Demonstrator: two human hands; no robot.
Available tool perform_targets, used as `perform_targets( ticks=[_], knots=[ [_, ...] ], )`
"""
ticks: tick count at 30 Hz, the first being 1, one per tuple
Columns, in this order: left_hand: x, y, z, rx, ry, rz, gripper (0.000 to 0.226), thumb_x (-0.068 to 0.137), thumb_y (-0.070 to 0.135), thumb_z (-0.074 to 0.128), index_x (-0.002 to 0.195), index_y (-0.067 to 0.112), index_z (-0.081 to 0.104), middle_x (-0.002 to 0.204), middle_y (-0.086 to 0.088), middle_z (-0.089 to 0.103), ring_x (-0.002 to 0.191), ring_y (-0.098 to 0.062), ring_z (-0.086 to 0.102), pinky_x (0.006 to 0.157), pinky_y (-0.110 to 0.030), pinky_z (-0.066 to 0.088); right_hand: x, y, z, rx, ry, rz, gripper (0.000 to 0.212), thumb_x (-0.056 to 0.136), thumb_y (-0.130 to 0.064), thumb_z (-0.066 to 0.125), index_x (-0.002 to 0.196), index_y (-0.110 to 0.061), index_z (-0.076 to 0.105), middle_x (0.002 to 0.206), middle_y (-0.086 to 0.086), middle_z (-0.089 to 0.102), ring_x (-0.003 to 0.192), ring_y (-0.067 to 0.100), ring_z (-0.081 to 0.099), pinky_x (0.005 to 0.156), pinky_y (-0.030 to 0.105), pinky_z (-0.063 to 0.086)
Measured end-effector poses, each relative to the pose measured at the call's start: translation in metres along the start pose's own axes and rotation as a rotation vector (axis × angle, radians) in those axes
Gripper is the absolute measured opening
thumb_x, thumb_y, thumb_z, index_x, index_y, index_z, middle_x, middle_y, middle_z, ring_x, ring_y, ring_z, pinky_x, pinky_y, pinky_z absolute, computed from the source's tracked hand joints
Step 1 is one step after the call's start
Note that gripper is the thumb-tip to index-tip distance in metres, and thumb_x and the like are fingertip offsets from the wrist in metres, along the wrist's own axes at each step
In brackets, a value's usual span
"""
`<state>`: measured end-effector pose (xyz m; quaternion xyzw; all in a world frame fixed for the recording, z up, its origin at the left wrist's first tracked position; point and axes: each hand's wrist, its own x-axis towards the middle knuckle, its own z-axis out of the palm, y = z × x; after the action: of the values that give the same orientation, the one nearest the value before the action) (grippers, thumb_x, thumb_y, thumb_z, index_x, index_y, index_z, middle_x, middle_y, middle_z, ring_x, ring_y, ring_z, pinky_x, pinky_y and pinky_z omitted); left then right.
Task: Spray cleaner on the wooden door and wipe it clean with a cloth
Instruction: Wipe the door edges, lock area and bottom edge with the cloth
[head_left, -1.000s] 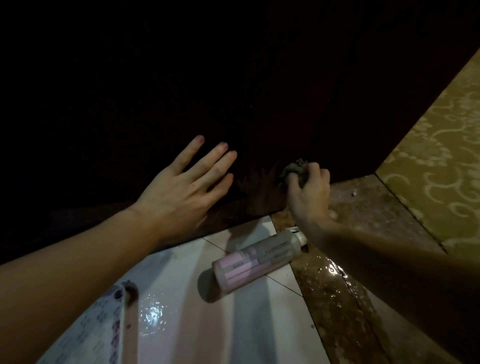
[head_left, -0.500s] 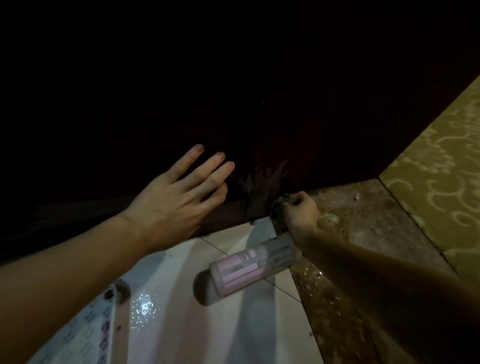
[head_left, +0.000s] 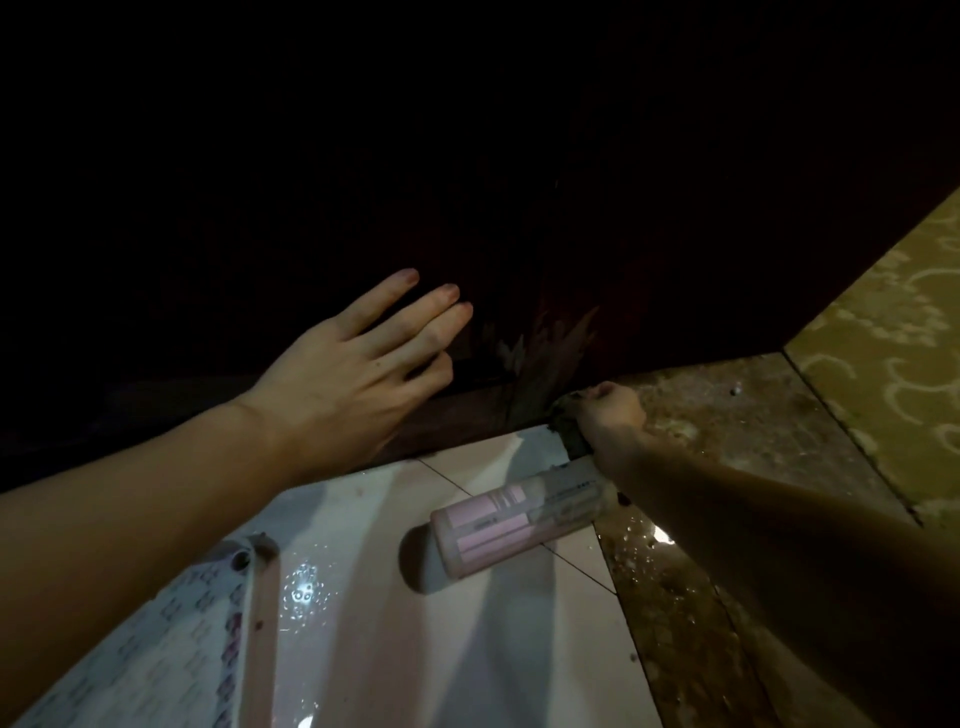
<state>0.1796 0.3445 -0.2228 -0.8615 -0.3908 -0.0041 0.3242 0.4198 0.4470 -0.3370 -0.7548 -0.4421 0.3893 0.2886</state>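
Spraying looks done: bottle (head_left: 519, 525) lies on floor. Right hand (head_left: 605, 415) grips cloth (head_left: 563, 426) at door (head_left: 519, 338) bottom; left hand (head_left: 353, 374) flat, braced.

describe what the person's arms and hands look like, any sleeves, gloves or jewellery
Both forearms are bare as far as the frame shows: no sleeves or gloves in view. The left hand shows no ring, watch or bracelet, and its nails look short with a slightly pinkish tint. The right hand also shows no wristwear; its nails are hidden and the dim light obscures finer detail.
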Motion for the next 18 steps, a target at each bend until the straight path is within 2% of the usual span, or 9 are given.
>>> perform_targets(
  ticks=[3,5,8,11,13,15,17,18],
  knots=[
    [0.000,0.000,-0.001,0.011,0.001,0.002,0.041,0.084,0.020,0.048,0.117,0.001,0.060,0.144,-0.028,0.039,0.138,-0.039,0.028,0.115,-0.057,0.015,-0.010,-0.006,-0.010,0.097,0.040,-0.091,0.019,0.084,-0.013,0.069,0.074,-0.019,0.055,0.084,0.004,0.062,0.089,0.025,0.063,0.085,0.045,0.055],
    [0.001,0.000,-0.002,0.016,-0.007,0.008,0.048,0.075,0.020,0.062,0.118,0.000,0.061,0.144,-0.028,0.039,0.138,-0.040,0.027,0.115,-0.057,0.014,-0.018,-0.018,-0.021,0.171,0.088,-0.208,0.020,0.085,-0.014,0.069,0.075,-0.022,0.054,0.084,0.003,0.061,0.085,0.022,0.063,0.077,0.042,0.058],
    [0.003,-0.002,-0.003,0.023,-0.025,0.019,0.052,0.070,0.017,0.066,0.119,-0.001,0.062,0.143,-0.029,0.039,0.138,-0.040,0.026,0.115,-0.058,0.013,-0.027,-0.043,-0.036,0.224,0.177,-0.372,0.013,0.085,-0.021,0.066,0.085,-0.027,0.054,0.108,0.008,0.058,0.091,0.019,0.062,0.076,0.037,0.059],
    [0.003,-0.004,-0.004,0.038,-0.028,0.028,0.050,0.071,0.016,0.065,0.118,0.000,0.062,0.143,-0.029,0.040,0.137,-0.041,0.027,0.115,-0.057,0.013,-0.033,-0.056,-0.042,0.160,0.266,-0.487,0.012,0.088,-0.021,0.062,0.097,-0.020,0.054,0.114,0.004,0.047,0.096,0.019,0.054,0.080,0.031,0.053],
    [0.003,-0.005,-0.007,0.034,-0.041,0.034,0.050,0.071,0.017,0.062,0.118,0.000,0.063,0.143,-0.030,0.040,0.137,-0.041,0.028,0.115,-0.057,0.013,-0.035,-0.050,-0.036,0.077,0.235,-0.471,0.011,0.091,-0.019,0.061,0.099,-0.019,0.052,0.114,0.001,0.039,0.095,0.016,0.049,0.082,0.027,0.048],
    [-0.001,-0.008,-0.010,0.034,-0.061,0.047,0.049,0.071,0.017,0.063,0.118,0.001,0.063,0.144,-0.029,0.039,0.137,-0.041,0.029,0.116,-0.056,0.012,-0.032,-0.035,-0.018,-0.051,0.142,-0.385,0.012,0.091,-0.015,0.062,0.090,-0.020,0.051,0.114,0.000,0.040,0.092,0.018,0.051,0.084,0.030,0.050],
    [-0.005,-0.012,-0.013,0.047,-0.082,0.056,0.049,0.070,0.017,0.068,0.117,0.002,0.064,0.144,-0.028,0.039,0.138,-0.040,0.030,0.116,-0.056,0.013,-0.030,-0.021,0.001,-0.090,0.066,-0.254,0.019,0.087,-0.011,0.062,0.076,-0.023,0.052,0.113,0.007,0.052,0.087,0.024,0.058,0.075,0.035,0.056],
    [-0.007,-0.015,-0.015,0.049,-0.089,0.053,0.050,0.069,0.017,0.071,0.116,0.002,0.064,0.143,-0.029,0.040,0.138,-0.040,0.031,0.116,-0.057,0.013,-0.028,-0.018,0.009,-0.069,0.048,-0.196,0.022,0.085,-0.009,0.061,0.073,-0.024,0.052,0.113,0.012,0.056,0.086,0.027,0.059,0.065,0.031,0.055]
  ],
)
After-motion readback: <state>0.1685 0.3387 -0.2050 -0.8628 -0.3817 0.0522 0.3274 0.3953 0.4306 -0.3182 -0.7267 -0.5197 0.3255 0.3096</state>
